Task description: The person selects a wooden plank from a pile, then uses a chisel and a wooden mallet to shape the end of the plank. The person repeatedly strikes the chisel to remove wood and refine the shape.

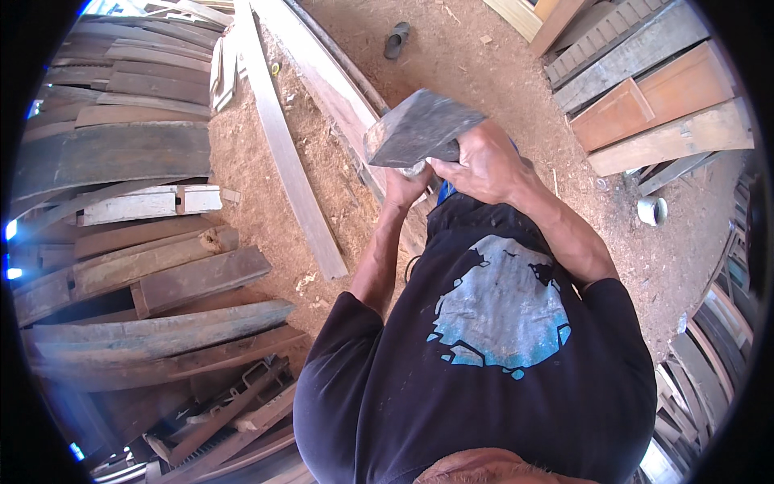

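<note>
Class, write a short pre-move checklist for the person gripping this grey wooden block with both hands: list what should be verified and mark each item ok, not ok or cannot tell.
1. Right hand wrapped over the grey wooden block: ok.
2. Left hand supporting the block from beneath: ok, though mostly hidden.
3. Block lifted off the long plank on the ground: ok.
4. Footing on the sawdust-covered ground: cannot tell, feet hidden by the body.
5. Stacked boards on the left apart from the hands: ok.
6. Hand protection: not ok, both hands bare.
</note>
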Demonstrator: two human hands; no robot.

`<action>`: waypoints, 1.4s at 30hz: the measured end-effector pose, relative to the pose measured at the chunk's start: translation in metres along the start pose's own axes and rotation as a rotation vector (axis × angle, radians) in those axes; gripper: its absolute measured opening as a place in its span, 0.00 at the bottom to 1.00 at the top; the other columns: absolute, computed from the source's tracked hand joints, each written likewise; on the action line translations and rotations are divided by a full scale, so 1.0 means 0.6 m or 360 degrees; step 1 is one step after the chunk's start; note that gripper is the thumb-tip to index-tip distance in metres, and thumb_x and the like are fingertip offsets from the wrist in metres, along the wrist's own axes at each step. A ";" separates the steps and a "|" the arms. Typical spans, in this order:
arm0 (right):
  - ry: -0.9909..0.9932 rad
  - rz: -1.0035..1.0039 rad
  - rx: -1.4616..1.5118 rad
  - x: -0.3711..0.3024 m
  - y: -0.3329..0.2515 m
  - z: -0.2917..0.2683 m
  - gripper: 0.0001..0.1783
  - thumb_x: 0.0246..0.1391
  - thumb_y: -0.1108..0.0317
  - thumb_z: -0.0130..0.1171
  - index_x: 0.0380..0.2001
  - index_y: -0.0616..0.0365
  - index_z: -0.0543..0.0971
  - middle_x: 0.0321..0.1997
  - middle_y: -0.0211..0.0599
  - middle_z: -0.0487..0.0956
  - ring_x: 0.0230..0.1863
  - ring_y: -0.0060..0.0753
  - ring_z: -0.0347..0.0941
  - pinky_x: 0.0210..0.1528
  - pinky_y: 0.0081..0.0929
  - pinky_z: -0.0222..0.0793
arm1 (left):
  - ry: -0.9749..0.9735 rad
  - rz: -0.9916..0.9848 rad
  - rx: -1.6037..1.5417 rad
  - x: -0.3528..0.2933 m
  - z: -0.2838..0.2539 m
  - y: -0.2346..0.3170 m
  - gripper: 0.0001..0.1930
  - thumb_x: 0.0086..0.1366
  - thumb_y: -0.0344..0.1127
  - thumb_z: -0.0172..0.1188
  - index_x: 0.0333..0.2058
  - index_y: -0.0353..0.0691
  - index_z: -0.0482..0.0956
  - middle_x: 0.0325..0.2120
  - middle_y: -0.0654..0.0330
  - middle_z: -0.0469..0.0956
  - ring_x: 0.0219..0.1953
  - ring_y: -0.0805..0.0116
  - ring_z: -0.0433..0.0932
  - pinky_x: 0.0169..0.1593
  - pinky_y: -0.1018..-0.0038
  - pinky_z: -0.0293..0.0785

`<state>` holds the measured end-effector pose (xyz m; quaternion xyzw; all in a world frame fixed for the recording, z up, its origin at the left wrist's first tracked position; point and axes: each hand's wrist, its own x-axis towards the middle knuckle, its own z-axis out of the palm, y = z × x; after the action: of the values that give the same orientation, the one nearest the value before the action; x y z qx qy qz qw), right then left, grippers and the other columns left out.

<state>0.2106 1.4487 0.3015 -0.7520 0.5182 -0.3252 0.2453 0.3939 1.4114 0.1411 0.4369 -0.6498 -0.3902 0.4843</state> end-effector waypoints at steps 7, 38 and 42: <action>0.0489 -0.0155 0.0537 0.007 -0.025 -0.058 0.16 0.49 0.73 0.65 0.42 0.63 0.80 0.41 0.41 0.82 0.41 0.35 0.78 0.47 0.33 0.73 | 0.0377 -0.0170 -0.0114 0.122 0.014 -0.002 0.14 0.54 0.31 0.72 0.36 0.36 0.77 0.27 0.63 0.81 0.32 0.76 0.78 0.38 0.76 0.75; 0.1003 0.0011 0.0707 -0.014 0.026 -0.135 0.07 0.52 0.80 0.67 0.33 0.63 0.79 0.28 0.27 0.78 0.29 0.15 0.73 0.30 0.18 0.68 | -0.0418 -0.0272 0.0084 0.161 0.023 -0.019 0.11 0.56 0.29 0.68 0.33 0.39 0.74 0.27 0.67 0.78 0.31 0.80 0.75 0.36 0.78 0.74; 0.0986 -0.0030 0.0658 0.000 0.042 -0.095 0.09 0.52 0.76 0.66 0.37 0.63 0.80 0.33 0.32 0.81 0.34 0.24 0.77 0.37 0.26 0.72 | -0.0439 -0.0213 0.0186 0.152 0.026 -0.021 0.10 0.55 0.29 0.68 0.33 0.38 0.74 0.26 0.65 0.79 0.31 0.79 0.76 0.36 0.77 0.75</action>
<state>0.1525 1.4386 0.3220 -0.5571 0.4843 -0.6375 0.2206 0.3676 1.3227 0.1520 0.4489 -0.7012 -0.4394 0.3372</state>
